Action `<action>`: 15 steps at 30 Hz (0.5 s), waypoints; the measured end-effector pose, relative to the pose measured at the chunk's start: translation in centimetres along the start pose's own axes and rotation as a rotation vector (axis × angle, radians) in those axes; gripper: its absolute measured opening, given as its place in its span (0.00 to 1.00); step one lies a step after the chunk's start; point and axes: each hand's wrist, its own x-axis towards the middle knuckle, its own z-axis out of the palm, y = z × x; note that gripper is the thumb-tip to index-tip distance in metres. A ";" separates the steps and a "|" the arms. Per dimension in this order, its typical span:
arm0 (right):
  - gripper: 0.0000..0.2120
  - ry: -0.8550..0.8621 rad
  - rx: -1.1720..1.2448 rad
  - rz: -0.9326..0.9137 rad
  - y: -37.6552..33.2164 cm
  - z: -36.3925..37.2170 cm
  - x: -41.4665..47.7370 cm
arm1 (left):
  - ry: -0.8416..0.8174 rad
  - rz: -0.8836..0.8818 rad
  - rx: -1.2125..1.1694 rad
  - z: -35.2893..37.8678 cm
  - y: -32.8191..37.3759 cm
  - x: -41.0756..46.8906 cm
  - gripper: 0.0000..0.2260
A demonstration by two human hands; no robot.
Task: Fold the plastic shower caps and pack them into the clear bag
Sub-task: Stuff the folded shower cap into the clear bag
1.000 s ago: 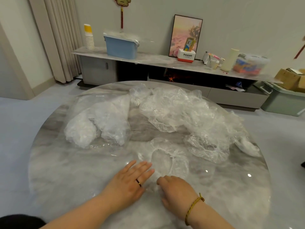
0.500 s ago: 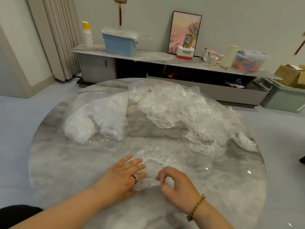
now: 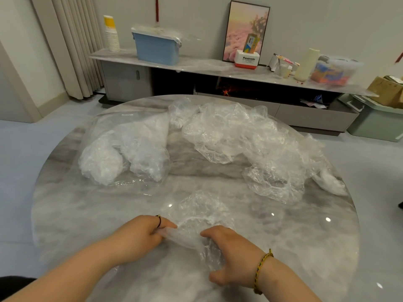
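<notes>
cap (image 3: 198, 212) lies crumpled on the table (image 3: 87, 214) near the front edge; left hand (image 3: 139, 236) and right hand (image 3: 231, 251) both pinch its near rim. bag (image 3: 124, 153) sits far left, loose caps (image 3: 246, 144) far right.

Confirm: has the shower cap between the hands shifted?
Yes: the shower cap has bunched toward the near edge of the table, away from the clear bag.

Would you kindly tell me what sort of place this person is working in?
Most likely a home living room: a round marble-topped table, a long low console against the wall with a framed picture standing on it, and floor-length curtains at the left.
</notes>
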 end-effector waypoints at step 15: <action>0.06 0.452 0.618 0.392 2.3 0.7 2.8 | 0.612 -0.060 0.321 1.6 1.6 1.3 0.17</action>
